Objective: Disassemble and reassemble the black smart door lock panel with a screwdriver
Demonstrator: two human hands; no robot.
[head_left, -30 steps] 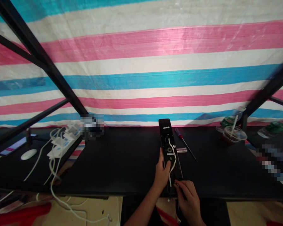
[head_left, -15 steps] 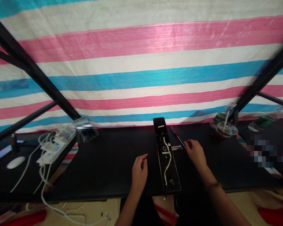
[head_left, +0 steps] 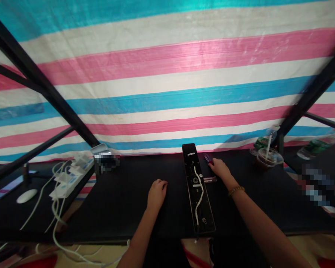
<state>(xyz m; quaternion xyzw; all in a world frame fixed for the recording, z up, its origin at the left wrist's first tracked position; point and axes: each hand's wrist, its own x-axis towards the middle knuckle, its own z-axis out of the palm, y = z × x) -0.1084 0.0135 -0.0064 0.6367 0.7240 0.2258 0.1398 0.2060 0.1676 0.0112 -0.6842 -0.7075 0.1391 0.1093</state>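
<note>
A long black lock panel (head_left: 197, 186) lies lengthwise on the black table (head_left: 128, 208), with a white cable (head_left: 198, 195) running along its top face. My left hand (head_left: 156, 193) rests on the table a little left of the panel, fingers curled, holding nothing. My right hand (head_left: 220, 168) lies to the right of the panel, over the red-handled screwdriver (head_left: 208, 158), fingers closing around its handle. A small silver metal part (head_left: 209, 179) sits just beside the panel, under my right wrist.
An iced drink cup with a straw (head_left: 268, 158) and green bottles (head_left: 312, 148) stand at the right. A power strip with white cables (head_left: 68, 175), a white mouse (head_left: 26, 195) and a small tin (head_left: 99, 149) lie at the left. Black frame bars (head_left: 44, 93) slant overhead before a striped tarp.
Both hands left the near end of the panel. The left settled on the table to its left; the right reached forward to the screwdriver and now covers it.
</note>
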